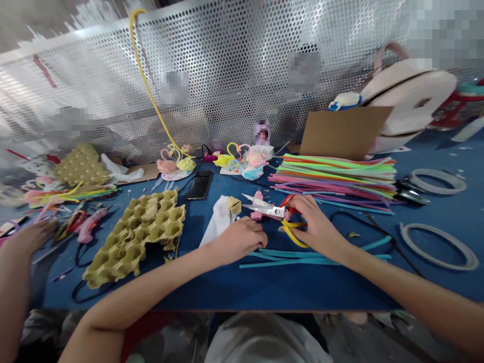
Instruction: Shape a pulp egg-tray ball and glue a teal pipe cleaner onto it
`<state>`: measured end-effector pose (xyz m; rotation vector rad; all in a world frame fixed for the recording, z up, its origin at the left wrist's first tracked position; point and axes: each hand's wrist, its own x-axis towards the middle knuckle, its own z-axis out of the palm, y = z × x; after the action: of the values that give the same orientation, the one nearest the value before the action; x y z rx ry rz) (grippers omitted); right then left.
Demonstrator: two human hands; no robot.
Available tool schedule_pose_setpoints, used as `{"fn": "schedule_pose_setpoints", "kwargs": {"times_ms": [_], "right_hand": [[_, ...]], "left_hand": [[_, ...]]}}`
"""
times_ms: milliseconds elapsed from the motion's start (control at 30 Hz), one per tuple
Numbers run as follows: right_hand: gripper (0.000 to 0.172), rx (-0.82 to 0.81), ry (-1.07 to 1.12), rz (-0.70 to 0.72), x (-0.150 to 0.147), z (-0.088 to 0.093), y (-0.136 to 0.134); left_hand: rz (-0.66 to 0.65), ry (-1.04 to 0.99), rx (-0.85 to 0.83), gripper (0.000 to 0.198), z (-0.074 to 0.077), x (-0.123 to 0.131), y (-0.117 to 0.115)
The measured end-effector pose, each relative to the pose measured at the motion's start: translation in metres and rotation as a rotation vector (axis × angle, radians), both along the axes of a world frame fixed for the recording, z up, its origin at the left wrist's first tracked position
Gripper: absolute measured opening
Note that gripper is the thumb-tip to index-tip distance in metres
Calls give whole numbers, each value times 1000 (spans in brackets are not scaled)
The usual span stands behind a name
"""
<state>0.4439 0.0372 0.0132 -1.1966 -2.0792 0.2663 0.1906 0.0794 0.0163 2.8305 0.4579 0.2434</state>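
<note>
In my right hand (315,224) are scissors (279,212) with one red and one yellow handle, their blades parted and pointing left. My left hand (242,236) is closed just below the blades, fingers curled down; what they hold, if anything, is hidden. Beside its fingertips lie several blue fuzzy craft stems (295,258), running right beneath my right wrist. A small cut piece of egg carton (234,204) rests by the blade tips, on a white cloth or tissue (218,222). Behind the scissors, a small pink object (258,198) is partly covered.
Left of my arm lies a torn egg tray (136,232), with a phone (199,185) behind. Coloured stems (336,176) are heaped back right, near a cardboard sheet (344,132) and tape rings (438,246). Another person's hand (36,234) is at far left, near a pink glue gun (91,225).
</note>
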Motion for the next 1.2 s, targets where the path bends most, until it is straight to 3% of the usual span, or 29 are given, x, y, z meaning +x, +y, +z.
{"fn": "schedule_pose_setpoints", "kwargs": {"times_ms": [167, 367, 500, 567, 700, 800, 833, 933, 1067, 1200], "right_hand": [[22, -23, 2, -1, -1, 0, 1], [21, -32, 10, 1, -2, -2, 3], [21, -32, 25, 3, -2, -4, 5], [23, -25, 30, 7, -2, -6, 6], [24, -20, 27, 6, -2, -10, 8], [26, -14, 33, 14, -1, -13, 8], [27, -14, 38, 17, -1, -13, 7], [26, -24, 58, 36, 0, -14, 6], [19, 6, 87, 55, 2, -14, 6], [22, 2, 105, 32, 3, -13, 6]], "left_hand": [[63, 38, -59, 21, 27, -21, -5], [55, 291, -431, 10, 74, -68, -8], [-134, 432, -603, 11, 81, -97, -10], [-73, 464, -596, 18, 80, -104, -15], [184, 351, -358, 26, 76, -99, -18], [355, 171, 8, 22, 67, -84, -4], [398, 153, 148, 29, 61, -78, 4], [396, 145, 453, 45, 41, -65, 28], [325, 179, 566, 42, 21, -54, 48], [370, 151, 541, 34, 17, -49, 51]]}}
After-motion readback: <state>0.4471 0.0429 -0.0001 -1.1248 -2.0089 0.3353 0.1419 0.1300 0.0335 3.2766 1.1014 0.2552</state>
